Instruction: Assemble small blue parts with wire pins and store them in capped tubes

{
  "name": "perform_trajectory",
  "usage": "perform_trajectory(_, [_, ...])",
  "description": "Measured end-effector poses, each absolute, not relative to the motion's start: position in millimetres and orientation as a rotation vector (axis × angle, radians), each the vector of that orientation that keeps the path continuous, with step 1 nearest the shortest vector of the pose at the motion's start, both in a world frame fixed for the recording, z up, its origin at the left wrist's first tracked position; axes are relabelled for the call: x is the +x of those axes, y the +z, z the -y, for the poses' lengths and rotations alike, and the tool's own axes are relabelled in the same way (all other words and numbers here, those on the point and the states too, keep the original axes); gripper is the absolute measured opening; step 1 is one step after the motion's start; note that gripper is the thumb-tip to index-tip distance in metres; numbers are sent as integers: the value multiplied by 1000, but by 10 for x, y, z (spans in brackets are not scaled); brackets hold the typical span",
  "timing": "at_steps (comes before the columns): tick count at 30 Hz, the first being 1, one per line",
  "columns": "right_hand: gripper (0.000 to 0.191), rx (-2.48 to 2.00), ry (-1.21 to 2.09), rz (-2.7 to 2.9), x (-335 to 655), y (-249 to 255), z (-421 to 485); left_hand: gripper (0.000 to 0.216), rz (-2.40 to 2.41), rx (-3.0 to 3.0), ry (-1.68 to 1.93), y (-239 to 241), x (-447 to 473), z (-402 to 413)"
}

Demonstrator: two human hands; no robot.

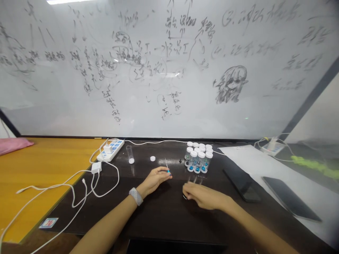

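My left hand is closed in a pinch on a small blue piece with a thin pale needle-like rod rising from it. To the right, my right hand is curled low over the dark table, with a small shiny edge at its fingertips; the rest of what it holds is hidden. Beyond my left hand lies a white cap, and left of that stands a clear tube with a white bottom. A small black piece rests between my left hand and several capped clear vials holding blue bits.
A white power strip and tangled white cables with a charger occupy the left side. Two dark phone-like slabs lie at right, partly on white paper. A whiteboard rises behind the table.
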State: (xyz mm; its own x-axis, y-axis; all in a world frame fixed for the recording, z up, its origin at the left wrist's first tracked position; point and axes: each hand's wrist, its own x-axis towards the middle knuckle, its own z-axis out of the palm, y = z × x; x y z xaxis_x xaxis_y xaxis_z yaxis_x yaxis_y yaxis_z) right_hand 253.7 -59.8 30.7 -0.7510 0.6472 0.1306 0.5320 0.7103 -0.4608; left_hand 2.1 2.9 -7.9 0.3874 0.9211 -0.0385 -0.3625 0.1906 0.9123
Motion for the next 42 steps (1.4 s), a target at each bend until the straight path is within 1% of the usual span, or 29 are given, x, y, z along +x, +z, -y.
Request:
perform_trajectory(4, [17,-939,701,2159,2285,366,266,36,-694,988,1013,-59,13,-24])
perform_trajectory(7, [22,-910,835,1791,2054,308,7,37,-670,981,1027,-50,0,-23])
perform_trajectory(10, [32,-843,1014,1525,1880,139,-110,36,-638,974,1039,-61,-14,-31])
perform_trajectory(15, [38,-811,1021,1319,1801,-94,-84,36,-611,951,1018,-83,-11,-31])
perform_trajectory(23, [38,-780,1080,1239,1770,-122,-40,37,-571,967,999,-51,2,-11])
perform_trajectory(32, [35,-791,1034,1251,1733,-129,-33,40,-588,968,1001,-39,14,-2])
perform_trajectory(36, [33,-863,885,1345,1751,-146,3,41,-612,990,1019,-26,23,7])
perform_trajectory(42, [23,-1022,577,1578,1825,-73,55,41,-707,1098,1110,-27,31,6])
